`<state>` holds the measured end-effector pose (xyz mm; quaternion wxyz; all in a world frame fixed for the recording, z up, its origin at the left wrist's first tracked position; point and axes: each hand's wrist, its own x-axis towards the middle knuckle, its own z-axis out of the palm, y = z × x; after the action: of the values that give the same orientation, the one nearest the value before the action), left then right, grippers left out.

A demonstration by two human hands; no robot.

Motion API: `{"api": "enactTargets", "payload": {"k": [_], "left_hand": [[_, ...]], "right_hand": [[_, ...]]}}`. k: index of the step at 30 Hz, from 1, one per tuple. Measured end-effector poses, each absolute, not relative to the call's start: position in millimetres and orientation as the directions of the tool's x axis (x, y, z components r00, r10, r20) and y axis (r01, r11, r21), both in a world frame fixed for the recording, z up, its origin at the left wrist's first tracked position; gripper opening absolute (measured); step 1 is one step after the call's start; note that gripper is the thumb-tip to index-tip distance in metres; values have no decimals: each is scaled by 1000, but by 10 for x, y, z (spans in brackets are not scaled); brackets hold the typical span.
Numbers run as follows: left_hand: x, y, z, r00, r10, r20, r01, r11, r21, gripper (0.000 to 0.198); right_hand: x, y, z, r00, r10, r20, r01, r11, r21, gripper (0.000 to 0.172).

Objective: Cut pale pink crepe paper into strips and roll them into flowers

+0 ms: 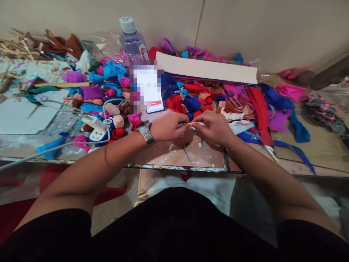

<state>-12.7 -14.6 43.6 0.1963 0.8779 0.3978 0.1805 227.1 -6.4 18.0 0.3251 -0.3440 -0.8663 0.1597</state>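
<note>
My left hand [169,125], with a metal watch [145,131] on its wrist, pinches one end of a small pale strip [194,124], perhaps paper or cloth. The same strip is pinched from the other side by my right hand [214,127]. Both sets of fingertips nearly meet just above the table top. Right behind them lie crumpled red [176,103] and blue [192,103] pieces that look like crepe paper or fabric. White scraps [240,125] lie beside my right hand. A lit phone [155,107], partly blurred out, rests behind my left wrist.
A plastic bottle [133,45] stands at the back, near a long cream board [204,68]. Scissors [269,151] lie at right under a red strip [259,112]. A power strip [99,134] with a white cable [58,147] sits at left. Thin wooden sticks [20,47] are heaped far left.
</note>
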Motion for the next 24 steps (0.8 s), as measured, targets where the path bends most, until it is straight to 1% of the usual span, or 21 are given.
{"api": "enactTargets", "payload": {"k": [5, 12, 17, 20, 24], "left_hand": [[-122, -156, 478, 646, 746, 161, 565, -610, 555, 30], [-121, -172, 550, 626, 775, 87, 543, -514, 664, 33], [-123, -159, 540, 620, 774, 125, 514, -522, 680, 24], [-131, -147, 504, 627, 765, 145, 502, -540, 675, 25], [-147, -130, 475, 641, 759, 116, 489, -520, 700, 26]], "right_hand": [[2263, -78, 192, -555, 675, 486, 454, 735, -503, 26], [2254, -102, 222, -504, 743, 440, 455, 662, -596, 23], [2249, -119, 236, -457, 802, 384, 486, 587, -647, 21], [2241, -131, 249, -438, 831, 343, 484, 540, -689, 21], [2227, -146, 274, -444, 839, 314, 462, 515, -722, 20]]}}
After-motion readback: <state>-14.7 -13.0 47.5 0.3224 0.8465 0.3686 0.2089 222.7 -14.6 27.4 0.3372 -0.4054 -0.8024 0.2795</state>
